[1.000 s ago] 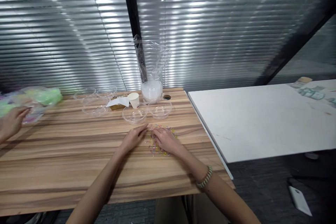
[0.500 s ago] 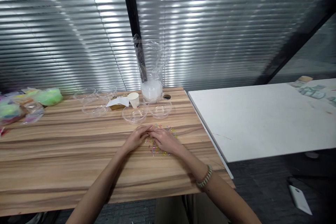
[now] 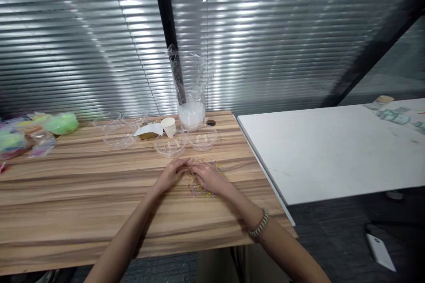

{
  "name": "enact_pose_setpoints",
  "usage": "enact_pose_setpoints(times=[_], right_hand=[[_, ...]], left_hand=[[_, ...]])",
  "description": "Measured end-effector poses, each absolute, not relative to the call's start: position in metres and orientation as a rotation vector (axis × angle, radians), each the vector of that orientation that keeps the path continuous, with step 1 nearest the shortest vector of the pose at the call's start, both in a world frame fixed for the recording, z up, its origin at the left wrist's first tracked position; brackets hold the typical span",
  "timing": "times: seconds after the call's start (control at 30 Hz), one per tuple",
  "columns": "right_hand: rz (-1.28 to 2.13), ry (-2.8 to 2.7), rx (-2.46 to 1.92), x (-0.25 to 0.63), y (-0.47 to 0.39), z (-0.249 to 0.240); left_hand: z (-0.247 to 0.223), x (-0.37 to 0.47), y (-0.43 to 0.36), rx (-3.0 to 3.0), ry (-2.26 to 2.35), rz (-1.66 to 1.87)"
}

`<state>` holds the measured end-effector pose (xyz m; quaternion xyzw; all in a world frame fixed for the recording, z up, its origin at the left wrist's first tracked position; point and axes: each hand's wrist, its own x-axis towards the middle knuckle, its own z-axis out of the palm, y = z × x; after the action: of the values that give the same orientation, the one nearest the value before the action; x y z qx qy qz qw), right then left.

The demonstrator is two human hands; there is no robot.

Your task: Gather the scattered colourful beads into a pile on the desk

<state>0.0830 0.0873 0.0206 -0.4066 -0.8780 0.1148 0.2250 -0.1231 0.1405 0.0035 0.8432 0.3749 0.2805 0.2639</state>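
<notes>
spanning most of the view was a wooden table point(image 3: 83, 194), striped in grain, set against glass fitted with horizontal blinds point(image 3: 282, 40); a white table point(image 3: 332, 150) butted against its right edge, with dark floor beyond. clear plastic bowls point(image 3: 171, 146) stood toward the far edge beside a paper cup point(image 3: 169, 126) and a bagged stack of bowls point(image 3: 191, 114), and coloured bags point(image 3: 40, 130) lay at the far left. bare wood lay open to the left and near side of the hands, well apart from any edge. both forearms reached forward and converged. the left hand point(image 3: 171, 174) and right hand point(image 3: 207, 177) lay palm-down, fingers narrowly curled, tips meeting over a small heap of coloured bits point(image 3: 202, 185) in front of the bowls; whether either pinched a piece could not be told.
</notes>
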Motion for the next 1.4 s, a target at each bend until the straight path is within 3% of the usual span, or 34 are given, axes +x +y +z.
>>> enact_pose_setpoints(times=[1.4], right_hand=[[0.228, -2.310, -1.258, 0.083, 0.090, 0.019]], left_hand=[[0.012, -0.109, 0.123, 2.254, 0.903, 0.757]])
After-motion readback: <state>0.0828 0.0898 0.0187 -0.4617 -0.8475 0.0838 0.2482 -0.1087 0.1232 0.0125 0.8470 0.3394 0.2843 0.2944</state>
